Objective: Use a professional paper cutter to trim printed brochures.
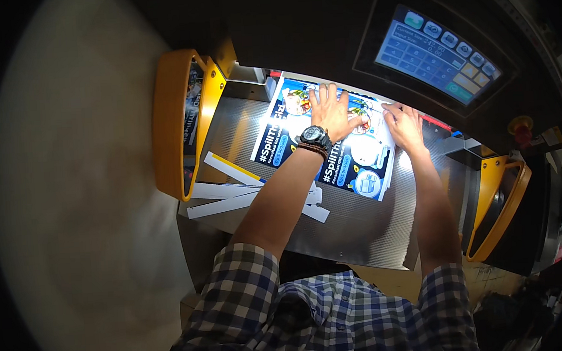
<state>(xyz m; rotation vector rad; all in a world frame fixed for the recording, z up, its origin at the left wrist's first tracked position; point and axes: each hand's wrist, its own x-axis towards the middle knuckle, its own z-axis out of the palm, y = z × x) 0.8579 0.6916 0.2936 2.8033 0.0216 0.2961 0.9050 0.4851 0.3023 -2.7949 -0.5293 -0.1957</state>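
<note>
A stack of printed sheets point(358, 171) with blue, black and white artwork lies on the metal bed point(357, 233) of a paper-cutting machine. Its far edge reaches in under the machine's dark front. My left hand point(333, 114) rests flat on top of the sheets, fingers spread, a digital watch point(313, 134) on its wrist. At the stack's right edge is my right hand point(404, 127), with thumb and forefinger touching the paper; its other fingertips are partly hidden. Several narrow offcut strips point(222, 206) lie crossed to the left of the sheets, partly behind my left forearm.
A yellow-framed side guard point(174, 129) stands at the left, and another side guard point(478, 240) at the right. Above the bed a lit touchscreen point(414, 59) shows a keypad. A red push button point(522, 136) sits on the machine's right front.
</note>
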